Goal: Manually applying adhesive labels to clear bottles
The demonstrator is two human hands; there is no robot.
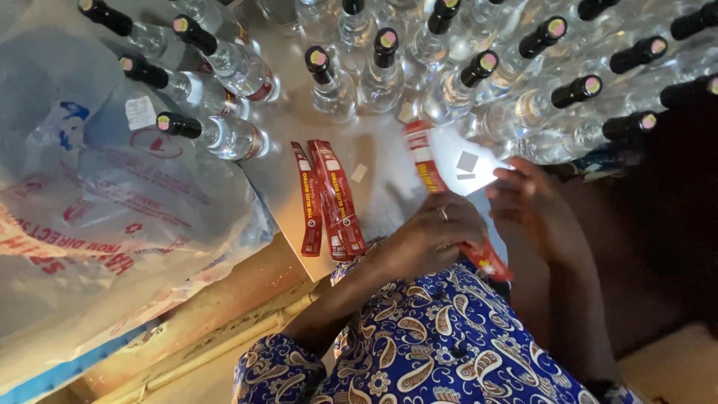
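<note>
Label strip (423, 161), red with yellow print, lies slanted across the surface (381, 187) in front of us; our left hand (430, 239) presses down on its lower part, fingers curled over it, while our right hand (527, 202) pinches a white backing sheet (467, 161) beside the strip's upper end. Just left of the strip lie more red strips (327, 200) flat on the surface, and clear bottles (381, 71) with dark caps stand crowded beyond, with a plastic bag (97, 194) at far left.
</note>
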